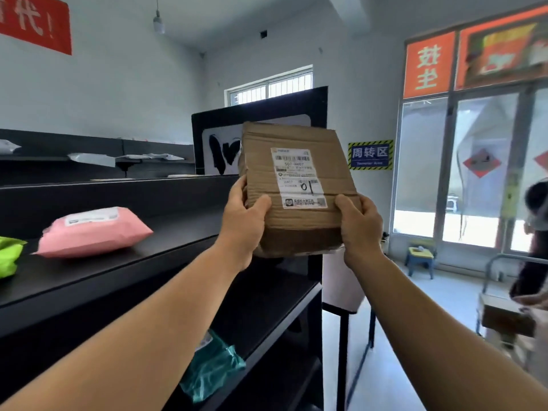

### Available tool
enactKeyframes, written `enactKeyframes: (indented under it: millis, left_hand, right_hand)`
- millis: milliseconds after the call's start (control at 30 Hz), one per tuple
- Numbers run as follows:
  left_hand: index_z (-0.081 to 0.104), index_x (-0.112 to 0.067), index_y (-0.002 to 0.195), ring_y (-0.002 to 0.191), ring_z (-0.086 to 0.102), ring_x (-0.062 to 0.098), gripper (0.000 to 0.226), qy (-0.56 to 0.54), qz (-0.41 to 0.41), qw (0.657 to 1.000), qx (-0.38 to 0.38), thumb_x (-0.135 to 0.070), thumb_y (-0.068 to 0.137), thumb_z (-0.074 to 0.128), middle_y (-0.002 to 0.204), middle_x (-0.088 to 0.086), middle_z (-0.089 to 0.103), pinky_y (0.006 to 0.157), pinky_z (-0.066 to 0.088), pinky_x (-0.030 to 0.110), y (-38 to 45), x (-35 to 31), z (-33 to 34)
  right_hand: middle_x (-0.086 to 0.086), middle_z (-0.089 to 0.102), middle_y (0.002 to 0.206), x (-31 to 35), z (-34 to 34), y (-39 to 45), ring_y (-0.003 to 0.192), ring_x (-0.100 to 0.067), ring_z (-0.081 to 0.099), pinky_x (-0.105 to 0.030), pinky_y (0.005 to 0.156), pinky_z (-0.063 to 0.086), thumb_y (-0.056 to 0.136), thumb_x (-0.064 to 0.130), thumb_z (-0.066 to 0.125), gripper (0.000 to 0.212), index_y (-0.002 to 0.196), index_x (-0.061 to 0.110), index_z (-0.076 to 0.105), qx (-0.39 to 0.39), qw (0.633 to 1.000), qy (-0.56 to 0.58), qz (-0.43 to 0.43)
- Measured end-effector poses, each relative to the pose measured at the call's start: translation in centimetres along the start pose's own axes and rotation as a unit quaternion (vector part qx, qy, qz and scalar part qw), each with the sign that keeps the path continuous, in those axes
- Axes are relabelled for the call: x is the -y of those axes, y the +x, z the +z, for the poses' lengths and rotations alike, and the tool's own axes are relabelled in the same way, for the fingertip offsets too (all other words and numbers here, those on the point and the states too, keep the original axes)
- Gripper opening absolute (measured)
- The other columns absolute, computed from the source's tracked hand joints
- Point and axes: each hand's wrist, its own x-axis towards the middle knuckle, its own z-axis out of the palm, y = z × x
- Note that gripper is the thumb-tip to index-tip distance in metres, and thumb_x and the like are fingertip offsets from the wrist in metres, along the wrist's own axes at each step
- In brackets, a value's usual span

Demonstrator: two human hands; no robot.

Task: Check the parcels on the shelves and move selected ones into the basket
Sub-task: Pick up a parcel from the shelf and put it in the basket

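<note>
I hold a brown cardboard parcel (pixel 299 221) up in front of me, its white shipping label facing me with "01" handwritten on it. My left hand (pixel 241 216) grips its lower left edge, thumb across the front. My right hand (pixel 360 225) grips its lower right edge the same way. The parcel is lifted above the end of the black shelf (pixel 133 259). A pink padded parcel (pixel 92 231) lies on that shelf to the left, with a bright green parcel (pixel 10 256) at the frame's left edge. A teal bag parcel (pixel 212 366) lies on a lower shelf. No basket is in view.
White mailers (pixel 92 159) lie on a farther black shelf by the wall. A person (pixel 533 238) stands at the right edge near a cart holding a cardboard box (pixel 507 320). A small blue and yellow stool (pixel 420 259) stands by the glass doors.
</note>
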Motion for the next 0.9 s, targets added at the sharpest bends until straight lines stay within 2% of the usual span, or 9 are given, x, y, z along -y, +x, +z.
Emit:
enactKeyframes:
  millis: [100,267,367,467,567,667,767,900]
  left_hand:
    - [0.033,-0.029,0.145,0.106,0.062,0.020,0.054,-0.020,-0.019,0.999,0.029,-0.012,0.097,0.050,0.124,0.002,0.059,0.083,0.055,0.037,-1.0,1.3,2.9]
    - [0.032,-0.028,0.146,0.109,0.061,0.025,0.056,-0.039,-0.064,0.994,0.083,-0.012,0.096,0.049,0.126,0.003,0.059,0.093,0.052,0.046,-2.8,3.5,8.0]
    - [0.037,-0.030,0.143,0.107,0.062,0.026,0.054,-0.042,-0.089,0.989,0.110,-0.011,0.094,0.049,0.122,0.005,0.061,0.091,0.054,0.048,-4.0,4.9,10.9]
    - [0.042,-0.030,0.139,0.103,0.065,0.025,0.050,-0.046,-0.118,0.984,0.128,-0.013,0.093,0.051,0.117,0.004,0.064,0.089,0.055,0.047,-5.4,6.6,14.0]
    - [0.046,-0.030,0.130,0.099,0.066,0.023,0.039,-0.046,-0.136,0.979,0.147,-0.018,0.093,0.056,0.114,0.003,0.065,0.083,0.056,0.039,-7.3,8.6,16.9]
    - [0.043,-0.029,0.133,0.098,0.066,0.025,0.046,-0.039,-0.171,0.971,0.161,-0.018,0.092,0.060,0.115,0.006,0.065,0.074,0.055,0.036,-9.0,11.0,19.5]
    - [0.041,-0.026,0.136,0.095,0.067,0.025,0.050,-0.041,-0.202,0.964,0.165,-0.012,0.091,0.059,0.114,0.008,0.065,0.067,0.055,0.032,-10.7,13.6,21.7]
    - [0.043,-0.022,0.137,0.090,0.066,0.023,0.050,-0.012,-0.232,0.961,0.151,-0.008,0.091,0.057,0.101,0.003,0.064,0.067,0.054,0.031,-12.9,17.1,23.9]
  right_hand:
    - [-0.005,0.061,0.115,0.0,-4.0,0.0,0.102,-0.023,0.059,-0.035,0.081,0.051,0.083,0.034,0.063,0.038,0.118,0.021,0.063,-0.035,0.999,-0.025,-0.002]
    - [-0.004,0.063,0.112,0.1,-10.6,-0.1,0.101,-0.023,0.060,-0.038,0.084,0.053,0.082,0.032,0.064,0.036,0.116,0.019,0.065,-0.099,0.994,-0.050,0.003]
    - [-0.004,0.064,0.111,-0.4,-14.2,-0.4,0.102,-0.024,0.060,-0.044,0.089,0.053,0.080,0.036,0.063,0.039,0.115,0.020,0.065,-0.132,0.988,-0.077,0.012]
    - [-0.005,0.064,0.110,-1.4,-17.8,-0.8,0.100,-0.024,0.061,-0.040,0.086,0.054,0.081,0.032,0.064,0.034,0.112,0.018,0.065,-0.160,0.984,-0.072,0.033]
    - [0.001,0.064,0.101,-2.5,-21.6,-1.4,0.093,-0.018,0.061,-0.035,0.082,0.053,0.084,0.028,0.064,0.022,0.105,0.021,0.064,-0.192,0.977,-0.080,0.052]
    - [0.007,0.060,0.091,-3.9,-25.2,-2.1,0.087,-0.014,0.057,-0.028,0.074,0.045,0.086,0.025,0.063,0.014,0.099,0.026,0.059,-0.214,0.971,-0.086,0.069]
    - [0.004,0.062,0.097,-5.6,-28.3,-2.7,0.088,-0.013,0.057,-0.026,0.067,0.044,0.085,0.028,0.062,0.018,0.103,0.026,0.060,-0.221,0.966,-0.099,0.092]
    - [0.002,0.064,0.096,-8.8,-31.9,-3.2,0.083,-0.013,0.059,-0.026,0.063,0.047,0.084,0.025,0.065,0.026,0.109,0.021,0.062,-0.225,0.961,-0.098,0.129]
